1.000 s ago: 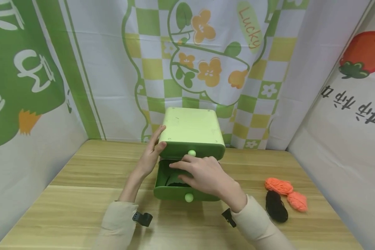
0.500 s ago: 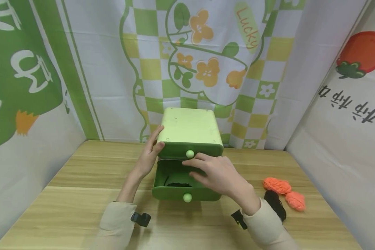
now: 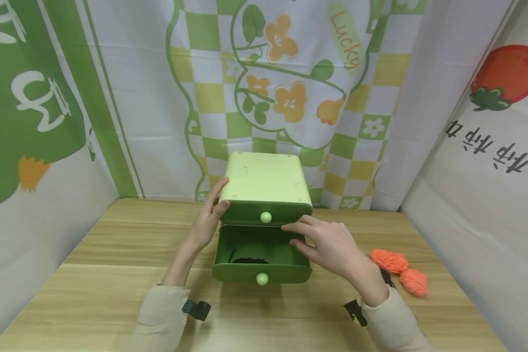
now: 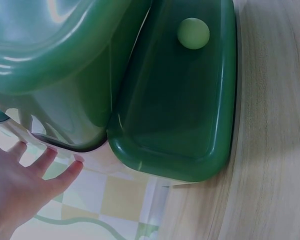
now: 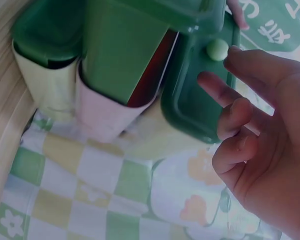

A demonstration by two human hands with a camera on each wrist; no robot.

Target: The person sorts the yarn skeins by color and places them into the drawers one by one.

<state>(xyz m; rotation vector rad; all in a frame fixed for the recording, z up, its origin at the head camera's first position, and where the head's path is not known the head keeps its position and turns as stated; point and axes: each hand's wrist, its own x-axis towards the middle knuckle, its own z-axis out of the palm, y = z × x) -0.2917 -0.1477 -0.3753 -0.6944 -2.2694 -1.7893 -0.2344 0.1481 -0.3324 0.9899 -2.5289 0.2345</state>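
Currently I'm seeing one cabinet [image 3: 266, 181] standing between the hands, with three drawers: upper drawer [image 3: 242, 211], pulled-out middle drawer [image 3: 237, 274], and lower drawer [image 4: 185, 100], which only the wrist views are showing. The left hand [image 3: 207, 222] is resting extended fingers against the cabinet; the right hand [image 3: 332, 244], fingers parted, is hanging beside the middle drawer, contact unclear.

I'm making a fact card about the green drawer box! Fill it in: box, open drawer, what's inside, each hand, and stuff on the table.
Box: green drawer box, three drawers high
Open drawer: middle drawer
Inside: a black stringy thing, too dark to tell more
Left hand: fingers against the box's left side
Right hand: by the open drawer's right end, holding nothing; whether it touches, I can't tell
Table: orange yarn, plus something black mostly hidden behind the right arm
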